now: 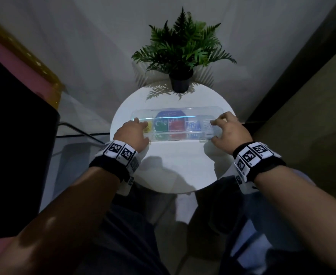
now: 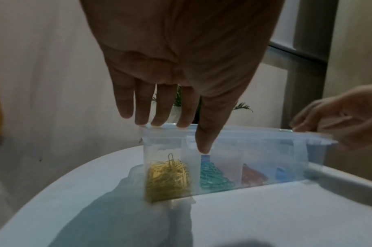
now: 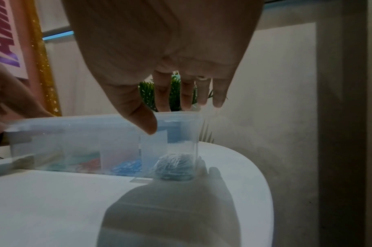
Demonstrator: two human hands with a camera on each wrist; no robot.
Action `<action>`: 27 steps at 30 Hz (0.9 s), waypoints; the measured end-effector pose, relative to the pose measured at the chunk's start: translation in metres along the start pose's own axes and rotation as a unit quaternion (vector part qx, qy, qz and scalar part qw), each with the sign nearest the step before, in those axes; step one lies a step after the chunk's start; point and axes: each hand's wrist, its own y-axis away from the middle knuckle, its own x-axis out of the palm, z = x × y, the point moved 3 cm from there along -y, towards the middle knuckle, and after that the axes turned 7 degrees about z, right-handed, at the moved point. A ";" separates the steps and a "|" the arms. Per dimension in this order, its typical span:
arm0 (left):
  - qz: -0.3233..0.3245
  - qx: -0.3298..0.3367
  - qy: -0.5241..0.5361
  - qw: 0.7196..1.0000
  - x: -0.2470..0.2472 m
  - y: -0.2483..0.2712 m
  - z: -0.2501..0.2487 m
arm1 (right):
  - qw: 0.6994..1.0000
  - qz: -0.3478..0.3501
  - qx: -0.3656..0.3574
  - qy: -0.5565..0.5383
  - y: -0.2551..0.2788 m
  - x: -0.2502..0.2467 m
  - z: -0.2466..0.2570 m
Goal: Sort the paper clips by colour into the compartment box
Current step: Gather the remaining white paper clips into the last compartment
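A clear compartment box (image 1: 175, 135) stands across the round white table (image 1: 171, 167), its clear lid (image 2: 254, 133) over it and blurred. Its compartments hold yellow clips (image 2: 168, 177), teal clips (image 2: 214, 175), red clips (image 2: 252, 175), blue clips (image 3: 127, 167) and silver clips (image 3: 176, 165). My left hand (image 1: 132, 130) is at the box's left end, straight fingers (image 2: 164, 108) touching the lid's top and thumb down the front wall. My right hand (image 1: 226, 128) is at the right end, thumb (image 3: 142, 120) on the lid's front rim and fingers spread over the far edge.
A potted fern (image 1: 181, 56) stands at the table's far edge, just behind the box. A wall (image 1: 83, 46) rises behind the table and a dark panel (image 1: 294, 76) runs along the right. A black chair (image 1: 14, 145) is at the left. My knees are under the near edge.
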 end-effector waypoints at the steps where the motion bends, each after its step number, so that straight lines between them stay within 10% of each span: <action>1: -0.004 0.007 -0.025 1.000 0.000 -0.001 -0.002 | 1.000 0.004 -0.006 0.001 -0.001 0.001 0.001; 7: -0.015 0.033 -0.169 0.985 -0.001 -0.004 -0.007 | 0.995 0.087 -0.002 0.048 -0.008 0.000 0.001; 27: -0.006 0.010 -0.200 0.980 0.013 0.000 -0.021 | 0.996 0.032 0.025 0.079 -0.012 0.009 0.006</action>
